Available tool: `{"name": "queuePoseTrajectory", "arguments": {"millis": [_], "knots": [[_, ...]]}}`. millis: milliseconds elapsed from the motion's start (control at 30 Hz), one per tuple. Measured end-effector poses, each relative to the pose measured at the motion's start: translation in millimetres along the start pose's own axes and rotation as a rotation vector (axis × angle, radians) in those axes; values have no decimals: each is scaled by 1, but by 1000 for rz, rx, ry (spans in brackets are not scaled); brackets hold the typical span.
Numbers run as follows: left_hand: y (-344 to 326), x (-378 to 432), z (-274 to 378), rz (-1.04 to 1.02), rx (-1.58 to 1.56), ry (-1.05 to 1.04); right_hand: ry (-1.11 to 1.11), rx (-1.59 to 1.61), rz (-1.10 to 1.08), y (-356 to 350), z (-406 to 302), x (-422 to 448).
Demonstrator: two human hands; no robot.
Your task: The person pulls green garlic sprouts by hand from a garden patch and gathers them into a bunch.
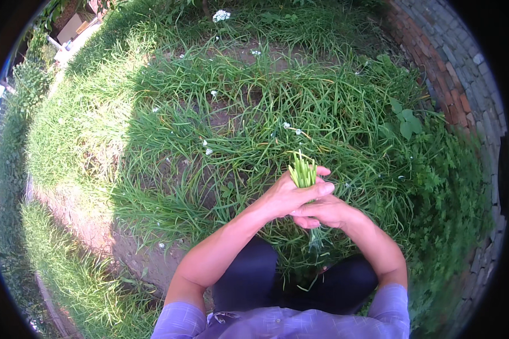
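A bunch of cut green stalks, likely garlic chives, stands in my left hand, its pale cut ends pointing away from me. My left fingers and thumb wrap round the bunch. Just below, my right hand touches the left one and closes round the lower part of the same bunch. Thin leaf ends hang blurred beneath the right hand, between my knees. Part of the right fingers is hidden behind the left hand.
Rows of long-leaved green plants with small white flowers spread ahead, bare soil showing between them. Leafy low plants grow at the right, beside a brick path. Sunlight falls on the left side.
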State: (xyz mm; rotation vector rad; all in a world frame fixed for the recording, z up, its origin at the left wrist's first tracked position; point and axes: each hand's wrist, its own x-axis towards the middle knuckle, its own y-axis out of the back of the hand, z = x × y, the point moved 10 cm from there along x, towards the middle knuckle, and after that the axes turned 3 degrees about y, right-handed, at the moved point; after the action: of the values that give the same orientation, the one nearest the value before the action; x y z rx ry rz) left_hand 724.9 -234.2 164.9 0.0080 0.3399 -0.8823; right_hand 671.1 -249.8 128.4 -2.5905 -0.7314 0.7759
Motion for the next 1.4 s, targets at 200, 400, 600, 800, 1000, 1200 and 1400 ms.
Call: {"name": "queuePoseTrajectory", "arguments": {"millis": [200,400,600,800,1000,1200,1400], "knots": [[-3,12,-4,23,-173,-16,-6,163,-1,14,0,-4],[56,-8,3,402,-230,-132,26,238,133,24,-11,9],[52,5,17,504,-167,-245,56,252,303,38,-13,-12],[69,-29,8,593,-93,-309,-4,227,335,28,13,4],[64,-24,12,591,-103,-298,-18,209,341,35,10,2],[66,-27,17,568,-105,-315,-30,196,344,36,13,10],[70,-34,19,579,-108,-334,-35,198,315,36,19,18]]}}
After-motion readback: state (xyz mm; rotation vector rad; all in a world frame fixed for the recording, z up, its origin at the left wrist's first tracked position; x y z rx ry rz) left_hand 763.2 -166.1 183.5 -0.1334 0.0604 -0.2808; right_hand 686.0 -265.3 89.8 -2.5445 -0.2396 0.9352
